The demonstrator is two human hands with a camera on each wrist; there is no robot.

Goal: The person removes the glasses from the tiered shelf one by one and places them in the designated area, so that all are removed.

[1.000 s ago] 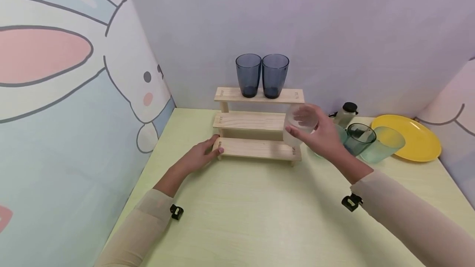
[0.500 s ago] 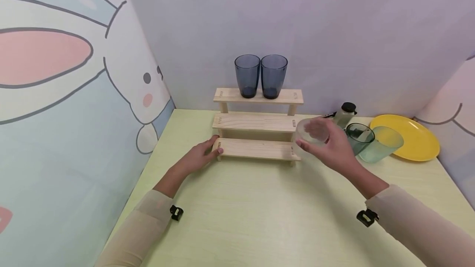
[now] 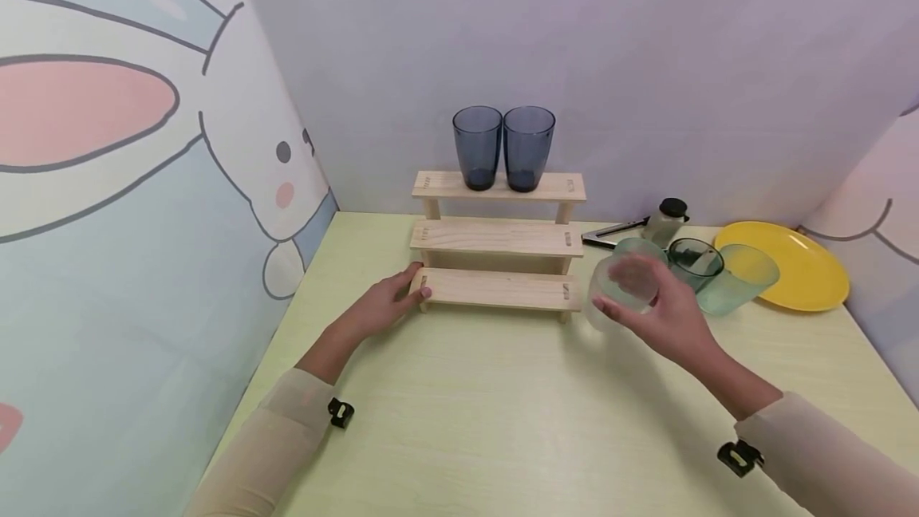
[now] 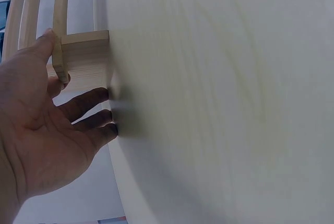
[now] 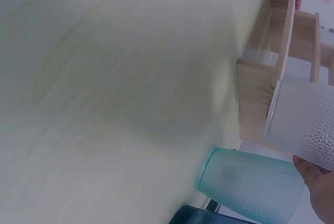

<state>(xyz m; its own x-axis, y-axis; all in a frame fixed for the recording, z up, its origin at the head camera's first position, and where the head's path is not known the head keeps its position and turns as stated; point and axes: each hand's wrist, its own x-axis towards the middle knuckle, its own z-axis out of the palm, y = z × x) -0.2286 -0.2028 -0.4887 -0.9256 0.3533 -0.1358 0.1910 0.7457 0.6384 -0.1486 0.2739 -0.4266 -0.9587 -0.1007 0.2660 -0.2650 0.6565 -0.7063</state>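
My right hand grips a frosted clear cup with a pebbled surface, held just right of a three-tier wooden rack. In the right wrist view, the cup overlaps the rack's end, and a fingertip presses its side. My left hand holds the left end of the rack's lowest board, thumb on top, with the other fingers spread beside it in the left wrist view. Two dark blue glasses stand side by side on the top board. Beyond the held cup is a pale teal cup, partly hidden in the head view.
A dark green glass and a light green cup stand to the right. Behind them are a small black-capped bottle, a tong-like tool and a yellow plate. Patterned walls border the table.
My right hand has carried the frosted cup rightward and down, away from the rack's right end. The tong-like tool and teal cup have come into fuller view. My left hand stays put.
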